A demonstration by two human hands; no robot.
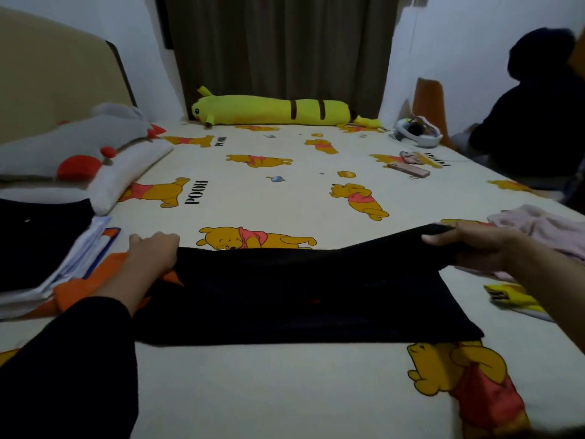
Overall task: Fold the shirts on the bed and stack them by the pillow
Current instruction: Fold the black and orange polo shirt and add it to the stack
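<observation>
Both hands grip one black shirt (304, 299) spread across the near part of the bed (285, 391). Her left hand (155, 251) clenches its far left corner, fingers curled over the cloth; the right hand (474, 245) pinches the far right corner, lifted slightly off the sheet. Folded clothes (47, 248) are stacked at the left edge just beside the pillow (120, 179). Pink clothing (544, 229) lies crumpled at the right edge.
</observation>
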